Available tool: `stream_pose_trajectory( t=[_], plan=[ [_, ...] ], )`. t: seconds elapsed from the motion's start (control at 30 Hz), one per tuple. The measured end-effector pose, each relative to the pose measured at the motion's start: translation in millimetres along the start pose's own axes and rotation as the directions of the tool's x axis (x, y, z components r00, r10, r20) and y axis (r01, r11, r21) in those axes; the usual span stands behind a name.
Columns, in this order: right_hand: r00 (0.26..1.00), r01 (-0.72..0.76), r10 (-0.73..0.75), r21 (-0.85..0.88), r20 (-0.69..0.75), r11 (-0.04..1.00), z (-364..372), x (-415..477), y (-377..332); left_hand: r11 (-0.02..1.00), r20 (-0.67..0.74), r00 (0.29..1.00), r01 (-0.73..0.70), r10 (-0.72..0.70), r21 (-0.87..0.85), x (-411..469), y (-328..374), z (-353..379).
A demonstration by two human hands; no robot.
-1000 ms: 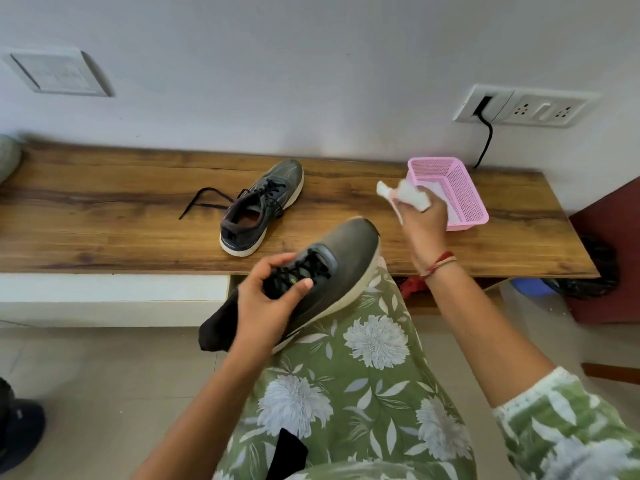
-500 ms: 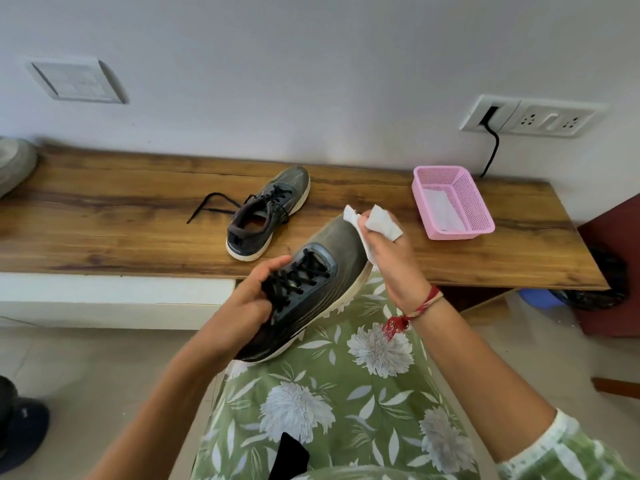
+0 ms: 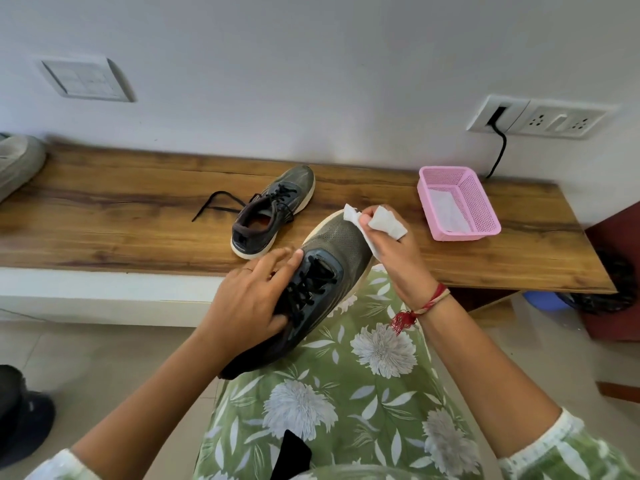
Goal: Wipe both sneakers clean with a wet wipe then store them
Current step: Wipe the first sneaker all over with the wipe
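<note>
A dark grey sneaker (image 3: 332,247) with black laces lies across my raised knee, toe pointing away. My left hand (image 3: 249,299) grips it at the laces and near side. My right hand (image 3: 394,258) holds a white wet wipe (image 3: 381,220) against the toe's right side. The second grey sneaker (image 3: 273,209) stands on the wooden bench (image 3: 121,223), its black lace trailing left.
A pink mesh basket (image 3: 459,202) with a white sheet inside sits on the bench at the right, under a wall socket (image 3: 540,117) with a black cord. A pale shoe (image 3: 17,161) shows at the far left edge. A dark object (image 3: 20,420) lies on the floor at lower left.
My right hand came from the pink basket with the wipe and now presses it on the sneaker's toe. My left hand shifted its hold over the laces.
</note>
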State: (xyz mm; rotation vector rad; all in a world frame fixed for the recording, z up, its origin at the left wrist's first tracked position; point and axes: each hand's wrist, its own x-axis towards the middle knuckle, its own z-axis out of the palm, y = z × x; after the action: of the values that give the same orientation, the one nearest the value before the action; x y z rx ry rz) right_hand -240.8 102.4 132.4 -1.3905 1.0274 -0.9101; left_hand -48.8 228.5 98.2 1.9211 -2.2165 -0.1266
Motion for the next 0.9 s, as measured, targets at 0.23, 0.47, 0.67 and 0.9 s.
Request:
stream_pose_trajectory(
  t=[0.23, 0.47, 0.67, 0.9],
  plan=[
    [0.999, 0.048, -0.049, -0.128, -0.004, 0.991, -8, 7, 6, 0.969, -0.188, 0.975, 0.073, -0.12, -0.237, 5, -3, 24],
    [0.89, 0.284, -0.457, -0.771, -0.009, 0.57, -4, -11, 33, 0.911, -0.258, 0.919, 0.192, -0.298, -0.366, 4, 10, 41],
    [0.899, 0.265, -0.436, -0.831, 0.03, 0.489, -6, -19, 46, 0.843, -0.278, 0.881, 0.208, -0.382, -0.496, 4, 12, 35],
    [0.858, 0.37, -0.488, -0.853, 0.162, 0.367, 7, -25, 51, 0.817, -0.259, 0.874, 0.227, -0.411, -0.53, 3, 8, 31]
  ],
)
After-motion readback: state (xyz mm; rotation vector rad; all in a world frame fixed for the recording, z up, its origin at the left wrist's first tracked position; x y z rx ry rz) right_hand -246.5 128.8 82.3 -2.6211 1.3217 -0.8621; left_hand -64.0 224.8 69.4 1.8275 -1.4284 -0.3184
